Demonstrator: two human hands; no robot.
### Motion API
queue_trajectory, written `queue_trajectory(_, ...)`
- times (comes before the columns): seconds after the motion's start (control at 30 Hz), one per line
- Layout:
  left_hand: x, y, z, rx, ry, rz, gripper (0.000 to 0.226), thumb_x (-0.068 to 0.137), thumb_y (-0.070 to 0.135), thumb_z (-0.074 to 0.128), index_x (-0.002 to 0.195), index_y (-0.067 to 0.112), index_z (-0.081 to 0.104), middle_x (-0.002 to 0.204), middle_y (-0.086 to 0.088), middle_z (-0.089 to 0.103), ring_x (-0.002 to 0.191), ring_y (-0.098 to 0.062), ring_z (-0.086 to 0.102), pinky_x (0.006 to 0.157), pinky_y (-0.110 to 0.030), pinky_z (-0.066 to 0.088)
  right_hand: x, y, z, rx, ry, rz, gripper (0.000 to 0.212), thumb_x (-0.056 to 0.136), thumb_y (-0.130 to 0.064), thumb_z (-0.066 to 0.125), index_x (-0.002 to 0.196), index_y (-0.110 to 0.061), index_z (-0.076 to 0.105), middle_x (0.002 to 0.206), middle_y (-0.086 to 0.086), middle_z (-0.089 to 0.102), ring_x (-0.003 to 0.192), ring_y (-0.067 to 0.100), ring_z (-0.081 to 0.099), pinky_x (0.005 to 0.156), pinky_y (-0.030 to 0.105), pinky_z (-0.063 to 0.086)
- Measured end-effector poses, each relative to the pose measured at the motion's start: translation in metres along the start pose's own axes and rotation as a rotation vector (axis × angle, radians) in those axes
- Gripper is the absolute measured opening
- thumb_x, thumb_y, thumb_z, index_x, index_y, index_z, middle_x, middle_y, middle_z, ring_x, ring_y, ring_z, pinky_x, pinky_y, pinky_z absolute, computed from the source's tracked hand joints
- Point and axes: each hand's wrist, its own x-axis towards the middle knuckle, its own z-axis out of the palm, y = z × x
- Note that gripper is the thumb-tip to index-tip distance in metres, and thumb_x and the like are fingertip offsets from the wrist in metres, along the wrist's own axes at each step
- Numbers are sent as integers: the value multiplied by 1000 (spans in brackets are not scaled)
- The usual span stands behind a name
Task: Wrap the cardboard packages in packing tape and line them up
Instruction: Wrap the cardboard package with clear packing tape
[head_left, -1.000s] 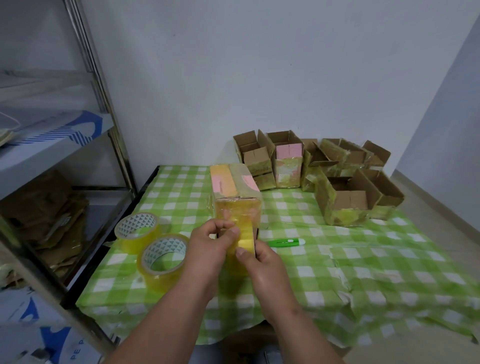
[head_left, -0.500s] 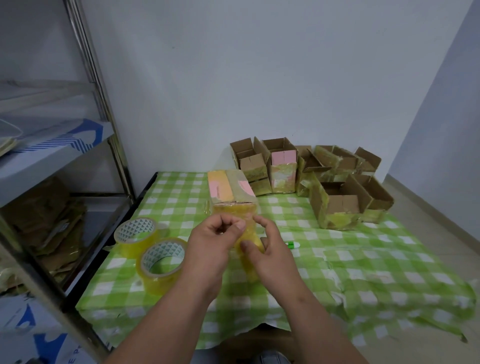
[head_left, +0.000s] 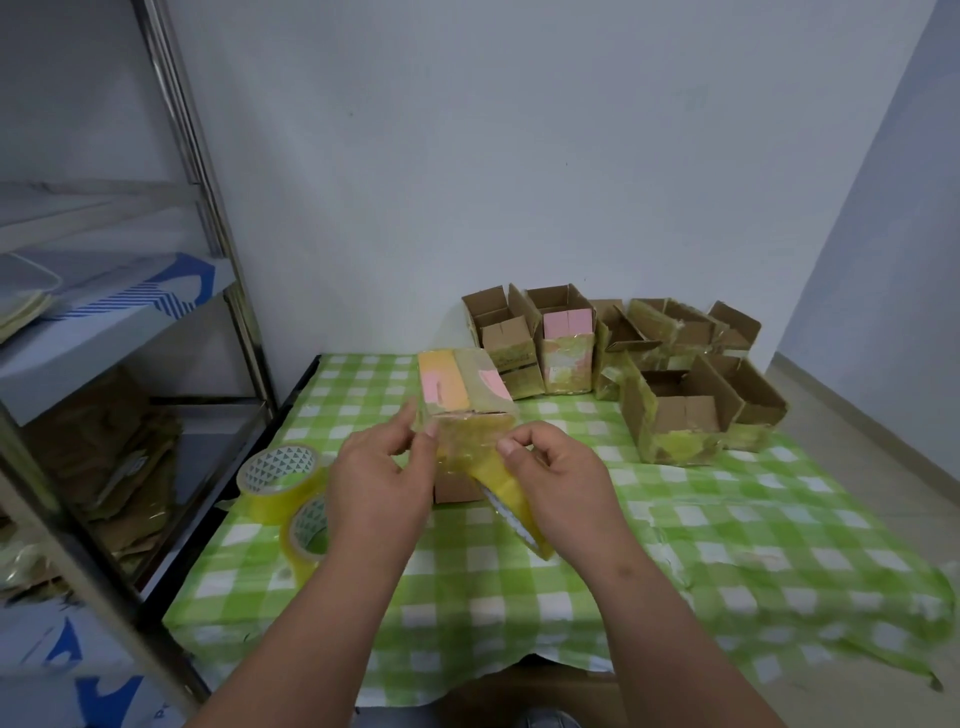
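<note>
A closed cardboard package (head_left: 462, 387) with pink and orange patches stands on the green checked table (head_left: 727, 519), its near face covered in yellowish tape. My left hand (head_left: 382, 483) pinches the tape end against the package's near left edge. My right hand (head_left: 558, 480) grips a roll of yellow packing tape (head_left: 511, 499), held edge-on in front of the package, with tape stretched from the roll onto the near face. The lower part of the package is hidden behind my hands.
Two more tape rolls (head_left: 278, 480) (head_left: 306, 540) lie left of my left arm. Several open cardboard boxes (head_left: 670, 410) cluster at the table's back right. A metal shelf rack (head_left: 208, 218) with flattened cardboard stands close on the left. The wall is just behind the table.
My hands have spread apart: the left went to the package's left edge, the right carried the roll to the right and down. The green pen is now hidden behind my right hand.
</note>
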Motion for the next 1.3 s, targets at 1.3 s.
queue_trajectory(1.3,52,24,-20,-143,-510,-186,17,90,4,64,75,10,67,62,-4,68,56,-10,60,55,-22,46,33,-4,-63,170,-413,129,12,71,-30,62,72,-18,62,70,-7,55,71,11,48,75,35,31)
